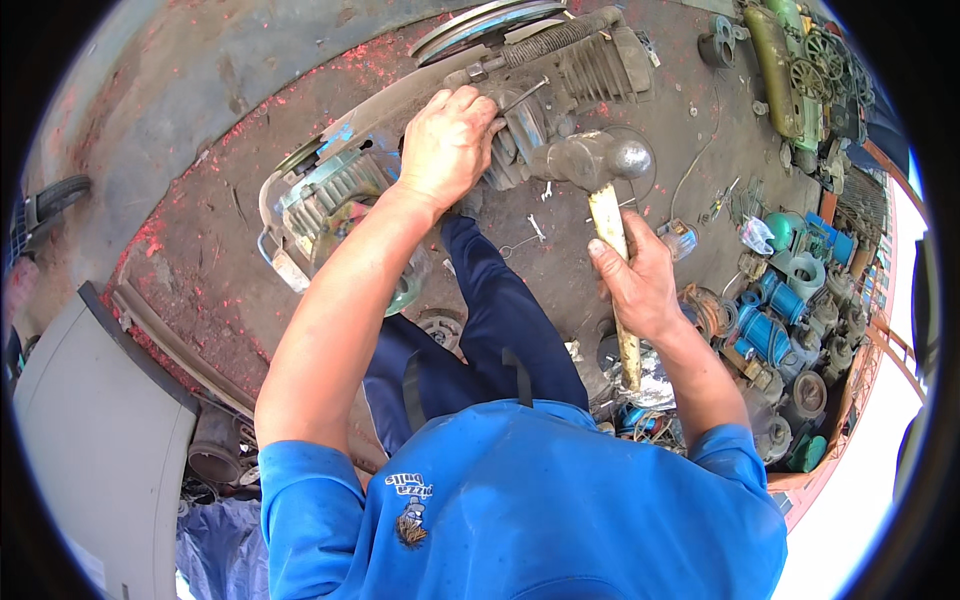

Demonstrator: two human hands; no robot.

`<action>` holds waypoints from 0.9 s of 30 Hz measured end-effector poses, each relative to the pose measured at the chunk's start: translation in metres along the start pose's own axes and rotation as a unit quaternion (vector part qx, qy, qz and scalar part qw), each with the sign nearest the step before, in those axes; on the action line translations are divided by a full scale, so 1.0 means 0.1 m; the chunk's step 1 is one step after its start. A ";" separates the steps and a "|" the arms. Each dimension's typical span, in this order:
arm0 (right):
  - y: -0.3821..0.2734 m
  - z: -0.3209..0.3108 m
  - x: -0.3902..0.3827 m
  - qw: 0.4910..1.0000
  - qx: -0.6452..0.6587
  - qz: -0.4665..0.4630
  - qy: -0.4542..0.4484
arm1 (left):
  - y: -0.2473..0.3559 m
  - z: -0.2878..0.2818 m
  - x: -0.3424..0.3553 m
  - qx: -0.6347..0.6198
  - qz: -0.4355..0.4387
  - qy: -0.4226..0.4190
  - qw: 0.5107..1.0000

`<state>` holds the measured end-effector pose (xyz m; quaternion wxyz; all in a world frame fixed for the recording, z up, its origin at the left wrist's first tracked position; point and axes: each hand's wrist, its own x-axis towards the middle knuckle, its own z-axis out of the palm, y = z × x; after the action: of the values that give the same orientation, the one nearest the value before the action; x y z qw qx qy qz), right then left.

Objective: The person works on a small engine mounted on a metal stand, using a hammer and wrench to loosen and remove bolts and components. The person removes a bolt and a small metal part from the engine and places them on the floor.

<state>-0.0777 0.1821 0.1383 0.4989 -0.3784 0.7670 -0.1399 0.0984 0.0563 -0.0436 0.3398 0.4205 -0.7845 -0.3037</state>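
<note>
Blue sleeves (310,490) frame both bare forearms in the head view. The left arm stretches forward, its left hand (448,145) back-up, pinching a thin metal rod (527,94) above a finned machine (522,130). The right hand (640,278), angled inward, clasps a hammer (608,215), its head near the fins.

From where I stood, I counted one left hand (447,145), one right hand (642,275), one hammer (607,220), one metal rod (526,94) and three finned metal blocks (603,68). Near the floor's (575,268) right edge lay one long green tank (775,75); near its left, one black tyre (60,197). The heaped parts (766,335) overlapped too much to count.
</note>
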 end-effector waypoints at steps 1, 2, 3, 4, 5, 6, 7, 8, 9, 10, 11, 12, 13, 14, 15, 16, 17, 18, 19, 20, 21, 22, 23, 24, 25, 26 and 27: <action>-0.16 -0.10 0.07 1.000 -0.024 -0.015 0.008 | -0.02 -0.02 0.01 0.012 0.009 -0.007 1.000; -0.34 -0.23 0.17 0.998 -0.061 -0.021 0.002 | -0.04 -0.04 0.02 0.023 0.018 -0.016 0.999; -0.52 -0.37 0.26 0.995 -0.099 -0.024 -0.003 | -0.03 -0.06 0.02 0.032 0.024 -0.024 0.999; -0.65 -0.51 0.39 0.989 -0.133 -0.054 -0.024 | -0.02 -0.08 0.02 0.035 0.032 -0.035 0.998; -0.78 -0.63 0.52 0.982 -0.166 -0.084 -0.044 | -0.03 -0.11 0.03 0.040 0.041 -0.047 0.997; -0.93 -0.71 0.61 0.980 -0.174 -0.081 -0.047 | -0.05 -0.13 0.06 0.049 0.049 -0.057 0.996; -1.06 -0.77 0.71 0.979 -0.181 -0.079 -0.051 | -0.07 -0.15 0.07 0.052 0.048 -0.057 0.996; -1.13 -0.85 0.83 0.979 -0.165 -0.089 -0.086 | -0.05 -0.14 0.07 0.051 0.049 -0.061 0.996; -1.20 -0.87 0.92 0.976 -0.167 -0.093 -0.107 | -0.04 -0.13 0.07 0.051 0.049 -0.066 0.995; -1.28 -0.84 1.04 0.967 -0.208 -0.065 -0.129 | -0.06 -0.13 0.06 0.053 0.048 -0.066 0.995; -1.35 -0.81 1.10 0.957 -0.249 -0.035 -0.148 | -0.07 -0.12 0.05 0.054 0.050 -0.066 0.995; -1.36 -0.77 1.11 0.961 -0.233 -0.020 -0.150 | -0.08 -0.11 0.05 0.055 0.052 -0.067 0.995; -1.32 -0.82 1.17 0.960 -0.242 -0.048 -0.134 | -0.08 -0.11 0.06 0.052 0.055 -0.069 0.995; -1.25 -0.89 1.26 0.958 -0.250 -0.077 -0.121 | -0.07 -0.11 0.06 0.053 0.055 -0.071 0.995; -1.20 -0.94 1.30 0.955 -0.257 -0.105 -0.106 | -0.06 -0.10 0.06 0.053 0.056 -0.074 0.994; -1.36 -0.90 1.25 0.958 -0.242 -0.091 -0.124 | -0.09 -0.11 0.02 0.059 0.051 -0.074 0.994; -1.47 -0.92 1.19 0.962 -0.215 -0.078 -0.150 | -0.09 -0.11 0.02 0.061 0.054 -0.075 0.994; -1.38 -0.93 1.22 0.958 -0.228 -0.107 -0.138 | -0.10 -0.12 0.02 0.063 0.056 -0.076 0.994; -1.36 -0.92 1.17 0.954 -0.250 -0.091 -0.136 | -0.09 -0.13 0.04 0.067 0.061 -0.089 0.992; -1.33 -0.91 1.14 0.950 -0.273 -0.075 -0.135 | -0.08 -0.14 0.06 0.071 0.065 -0.101 0.990; -1.31 -0.89 1.12 0.938 -0.274 0.007 -0.212 | -0.08 -0.15 0.08 0.075 0.070 -0.114 0.988; -1.27 -0.92 1.12 0.949 -0.261 -0.021 -0.178 | -0.09 -0.15 0.09 0.075 0.083 -0.114 0.987; -1.22 -0.97 1.11 0.957 -0.247 -0.048 -0.145 | -0.10 -0.15 0.11 0.075 0.095 -0.114 0.986; -1.20 -1.07 1.15 0.955 -0.255 -0.049 -0.142 | -0.11 -0.15 0.12 0.074 0.108 -0.114 0.985; -1.21 -1.06 1.13 0.960 -0.240 -0.086 -0.115 | -0.12 -0.17 0.13 0.082 0.107 -0.126 0.983; -1.20 -1.05 1.08 0.962 -0.225 -0.121 -0.090 | -0.12 -0.19 0.13 0.089 0.106 -0.139 0.981; -1.14 -1.05 1.07 0.958 -0.229 -0.158 -0.068 | -0.12 -0.21 0.13 0.097 0.104 -0.151 0.978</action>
<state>-0.1423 0.0109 0.1838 0.4217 -0.6072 0.6733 -0.0112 0.1145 0.0352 -0.0369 0.2050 0.3168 -0.8920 -0.2490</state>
